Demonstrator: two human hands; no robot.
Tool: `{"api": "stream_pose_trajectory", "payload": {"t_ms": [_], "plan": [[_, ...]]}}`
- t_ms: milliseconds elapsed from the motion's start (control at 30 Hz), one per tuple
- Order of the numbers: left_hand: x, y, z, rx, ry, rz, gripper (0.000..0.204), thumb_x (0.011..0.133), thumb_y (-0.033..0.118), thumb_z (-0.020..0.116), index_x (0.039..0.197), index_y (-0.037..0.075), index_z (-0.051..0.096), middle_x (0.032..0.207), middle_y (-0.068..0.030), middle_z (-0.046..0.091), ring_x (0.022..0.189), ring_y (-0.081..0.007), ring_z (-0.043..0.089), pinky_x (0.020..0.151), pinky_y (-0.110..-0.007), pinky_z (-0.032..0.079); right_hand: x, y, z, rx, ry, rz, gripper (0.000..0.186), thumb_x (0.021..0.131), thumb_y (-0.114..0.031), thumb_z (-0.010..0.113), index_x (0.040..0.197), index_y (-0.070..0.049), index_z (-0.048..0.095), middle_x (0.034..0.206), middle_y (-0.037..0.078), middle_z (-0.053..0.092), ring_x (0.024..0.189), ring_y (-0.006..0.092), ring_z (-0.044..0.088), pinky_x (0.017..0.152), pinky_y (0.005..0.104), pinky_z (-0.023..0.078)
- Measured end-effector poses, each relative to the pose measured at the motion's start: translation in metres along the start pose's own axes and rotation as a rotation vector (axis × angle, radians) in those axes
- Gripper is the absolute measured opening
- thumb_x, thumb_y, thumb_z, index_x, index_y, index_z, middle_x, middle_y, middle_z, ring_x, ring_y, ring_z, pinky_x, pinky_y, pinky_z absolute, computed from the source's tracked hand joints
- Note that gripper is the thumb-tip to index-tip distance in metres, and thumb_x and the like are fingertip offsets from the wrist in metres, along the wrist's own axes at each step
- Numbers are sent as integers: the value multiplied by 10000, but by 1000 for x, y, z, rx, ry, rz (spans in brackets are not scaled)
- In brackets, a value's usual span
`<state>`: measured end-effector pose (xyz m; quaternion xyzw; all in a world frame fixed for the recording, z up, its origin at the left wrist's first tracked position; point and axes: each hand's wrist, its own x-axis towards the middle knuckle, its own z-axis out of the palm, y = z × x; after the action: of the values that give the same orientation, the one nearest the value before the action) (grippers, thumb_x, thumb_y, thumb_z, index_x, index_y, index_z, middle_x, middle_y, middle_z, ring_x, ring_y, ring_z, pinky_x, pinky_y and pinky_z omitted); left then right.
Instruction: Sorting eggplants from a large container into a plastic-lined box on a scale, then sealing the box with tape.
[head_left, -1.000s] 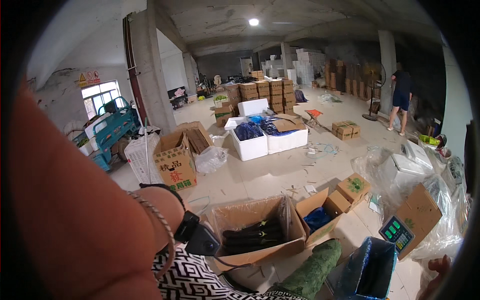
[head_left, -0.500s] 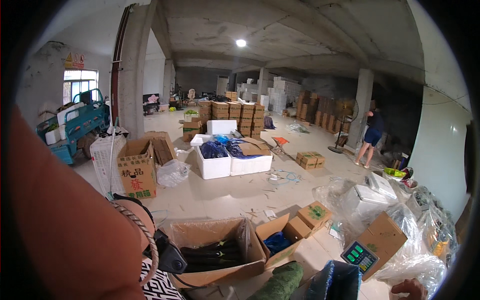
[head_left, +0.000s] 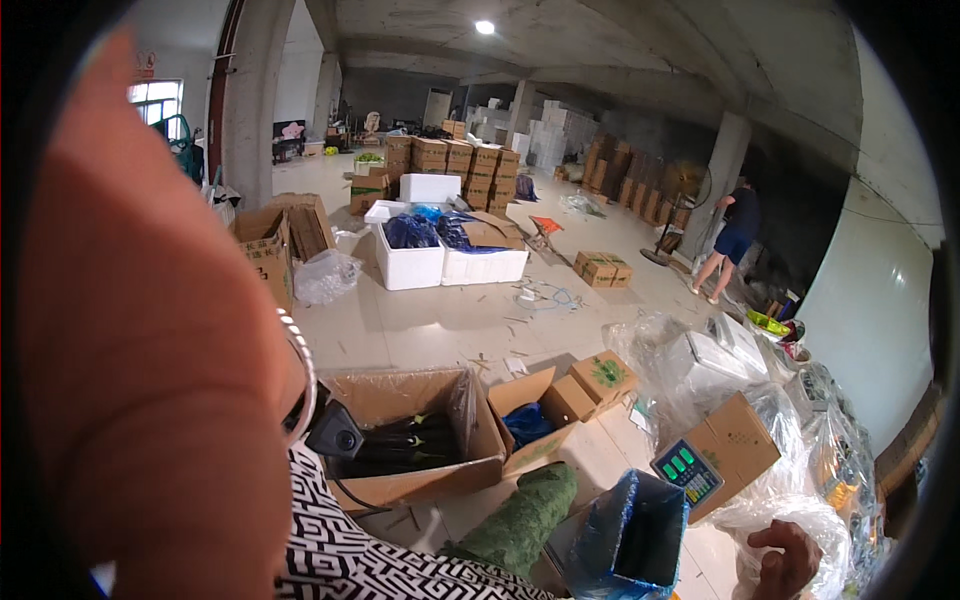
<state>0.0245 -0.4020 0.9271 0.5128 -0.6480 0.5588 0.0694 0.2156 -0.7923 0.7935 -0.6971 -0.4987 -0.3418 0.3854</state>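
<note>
My left arm fills the left side, very close and blurred, with a pale braided band [head_left: 299, 370] beside it; my left hand [head_left: 125, 170] is too smeared to show its fingers. At the lower right, my right hand [head_left: 787, 556] hovers before clear plastic sheeting [head_left: 745, 515], its fingers loosely bent and apart, holding nothing. Near it stand a box lined with blue plastic [head_left: 600, 535] and a scale display [head_left: 688, 474] with green digits. Long dark eggplants [head_left: 410, 442] lie in an open carton [head_left: 400, 490] in front of me. A small black camera [head_left: 345, 440] overlaps that carton.
A smaller open carton [head_left: 530, 463] holds blue plastic. Green camouflage cloth [head_left: 520, 515] lies near my patterned clothing [head_left: 350, 550]. White foam boxes [head_left: 410, 268] and stacked cartons [head_left: 480, 170] stand farther off. A person [head_left: 732, 235] is by a pillar and a standing fan [head_left: 688, 190].
The view has tilted down, so the room sits higher. My left arm has risen and covers more of the left side. My right hand shows more fully, its fingers loosely bent.
</note>
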Motion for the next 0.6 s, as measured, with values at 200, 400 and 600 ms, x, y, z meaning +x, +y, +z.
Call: {"api": "stream_pose_trajectory", "payload": {"t_ms": [200, 400, 600], "plan": [[-102, -1, 49, 568, 372, -399, 477, 892, 145, 504, 1333, 32, 361, 1310, -199, 459, 1261, -338, 412, 1054, -515, 289, -36, 30, -30, -109, -71, 300, 196, 859, -81, 603, 1003, 40, 656, 806, 132, 679, 714, 205, 642, 677, 305, 507], [-271, -35, 224, -310, 356, -1619, 169, 870, 69, 564, 1032, 22, 560, 1065, -38, 576, 1042, -116, 512, 920, -271, 391, -158, 28, -122, -187, -36, 1015, 429, 884, -314, 612, 1171, -5, 536, 988, 100, 608, 925, 175, 581, 828, 320, 475], [-271, -8, 410, -1139, -322, -1612, 173, 879, 105, 584, 1045, 67, 610, 980, 14, 602, 950, -88, 538, 873, -255, 424, -282, 12, -192, 242, 114, 1185, 581, 986, -441, 281, 1287, 20, 467, 1294, 110, 515, 1180, 202, 490, 1028, 331, 352]]}}
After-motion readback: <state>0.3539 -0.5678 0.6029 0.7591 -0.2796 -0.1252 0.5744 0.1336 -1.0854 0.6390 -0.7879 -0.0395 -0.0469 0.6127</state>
